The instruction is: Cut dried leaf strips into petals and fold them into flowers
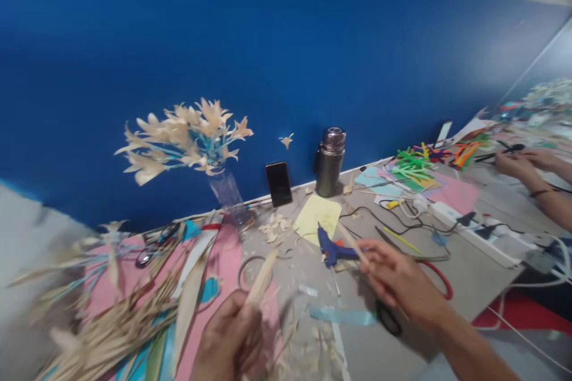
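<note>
My left hand (235, 330) is closed around a pale, pointed strip of dried husk (263, 277), which sticks up and slightly to the right. In my right hand (395, 277) a thin pale strip (351, 241) is pinched between the fingers, slanting up and left. Just left of the right hand lies a blue glue gun (333, 250), by a yellow paper sheet (319, 214). Black scissor handles (388, 317) show partly under the right hand. A light blue ribbon piece (343, 315) rests between the hands among pale scraps.
A clear vase (227, 193) holds pale husk flowers (187, 134). Beside the blue partition stand a phone (278, 184) and a thermos (330, 164). Dried husks (120, 324) pile at left. Cords and a power strip (473, 232) lie at right, near another person's hands (521, 164).
</note>
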`<state>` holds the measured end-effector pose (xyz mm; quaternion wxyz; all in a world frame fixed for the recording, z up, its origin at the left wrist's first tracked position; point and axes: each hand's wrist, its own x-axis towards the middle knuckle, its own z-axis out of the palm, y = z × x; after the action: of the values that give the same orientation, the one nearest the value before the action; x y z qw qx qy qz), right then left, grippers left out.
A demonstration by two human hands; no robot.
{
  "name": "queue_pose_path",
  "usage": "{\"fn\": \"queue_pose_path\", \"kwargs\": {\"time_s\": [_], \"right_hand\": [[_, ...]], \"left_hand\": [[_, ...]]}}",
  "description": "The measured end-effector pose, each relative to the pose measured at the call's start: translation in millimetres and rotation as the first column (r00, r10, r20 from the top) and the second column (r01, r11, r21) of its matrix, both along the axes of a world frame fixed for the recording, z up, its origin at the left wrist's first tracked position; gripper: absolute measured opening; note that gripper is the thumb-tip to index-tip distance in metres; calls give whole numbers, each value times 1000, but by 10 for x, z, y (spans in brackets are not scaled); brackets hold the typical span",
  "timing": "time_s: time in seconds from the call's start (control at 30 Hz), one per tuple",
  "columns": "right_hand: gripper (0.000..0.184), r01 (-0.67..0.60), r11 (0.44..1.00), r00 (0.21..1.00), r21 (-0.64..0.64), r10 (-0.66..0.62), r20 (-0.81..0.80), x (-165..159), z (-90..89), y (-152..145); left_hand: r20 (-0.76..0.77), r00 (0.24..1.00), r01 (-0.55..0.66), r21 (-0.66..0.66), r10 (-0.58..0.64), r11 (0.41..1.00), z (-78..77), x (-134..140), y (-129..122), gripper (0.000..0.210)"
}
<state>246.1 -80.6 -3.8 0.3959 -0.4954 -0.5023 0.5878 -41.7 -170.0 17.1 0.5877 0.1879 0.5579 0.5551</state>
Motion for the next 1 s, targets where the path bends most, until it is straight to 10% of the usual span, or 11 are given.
{"fn": "queue_pose_path", "kwargs": {"time_s": [0.1, 0.27, 0.77, 1.0], "right_hand": [[35, -290, 956, 949, -53, 280, -143, -641, -13, -305], [21, -422, 906, 883, 40, 420, -210, -1180, 177, -382], [54, -308, 912, 950, 271, 283, 129, -1393, 146, -342], [52, -291, 952, 947, -96, 272, -174, -1364, -4, -381]], "left_hand": [[-68, 992, 114, 117, -107, 987, 34, 111, 95, 50], [-185, 968, 194, 130, -168, 972, -57, 99, 122, 46], [-352, 928, 183, 151, -120, 971, -147, 7, 105, 36], [-218, 943, 301, 231, -252, 925, -131, 8, 67, 33]]}}
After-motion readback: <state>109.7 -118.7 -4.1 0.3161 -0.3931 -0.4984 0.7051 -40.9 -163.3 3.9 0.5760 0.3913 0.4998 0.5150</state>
